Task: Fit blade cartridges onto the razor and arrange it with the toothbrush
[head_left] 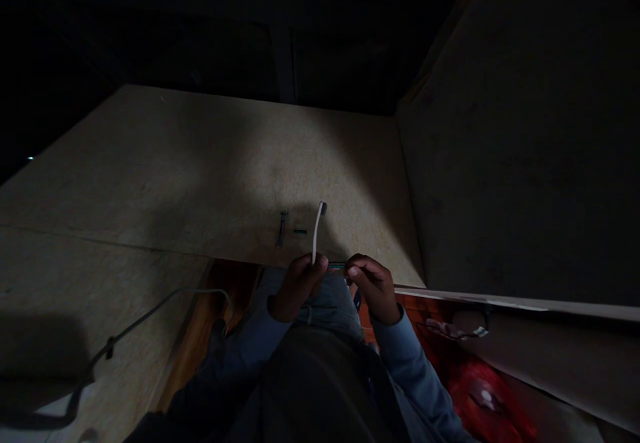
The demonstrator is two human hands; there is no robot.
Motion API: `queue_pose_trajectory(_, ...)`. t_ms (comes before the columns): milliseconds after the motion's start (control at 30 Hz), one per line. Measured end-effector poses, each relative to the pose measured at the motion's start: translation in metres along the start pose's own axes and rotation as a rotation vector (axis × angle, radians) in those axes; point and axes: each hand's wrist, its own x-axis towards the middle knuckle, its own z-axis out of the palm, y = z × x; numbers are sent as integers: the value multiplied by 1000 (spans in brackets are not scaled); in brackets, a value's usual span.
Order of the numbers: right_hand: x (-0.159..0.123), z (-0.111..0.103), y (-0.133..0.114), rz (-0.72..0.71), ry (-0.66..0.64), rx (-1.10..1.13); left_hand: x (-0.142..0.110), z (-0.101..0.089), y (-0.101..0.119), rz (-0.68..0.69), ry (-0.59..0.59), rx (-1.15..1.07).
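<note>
My left hand is closed round the lower end of a white toothbrush, whose dark bristles point up and to the right. A thin dark-green piece spans the gap between my two hands; its kind is too dim to make out. The fingers of my right hand pinch its right end, while its left end meets my left thumb. Beyond my left hand, a razor lies on the pale tabletop. Beside the razor is a small flat green piece.
A grey cable curves across the lower left. Dark panels stand behind the tabletop, and a wall-like board rises at the right. Below it lies a red plastic bag. The scene is very dim.
</note>
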Motion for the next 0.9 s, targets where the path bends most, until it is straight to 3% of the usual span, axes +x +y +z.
queue_pose_trajectory(167,-1,-5,9,121,-2,94,-2,-4,3,57,-20,163)
queue_pose_trajectory(333,-2,-2,13,128,-67,134,-2,-3,3,77,-12,196)
queue_pose_trajectory(700,-1,7,19,-190,-202,61,-6,9,1,14,12,-8)
queue_pose_trajectory(900,0,6,17,-230,-165,67,-7,15,1,-4,24,-59)
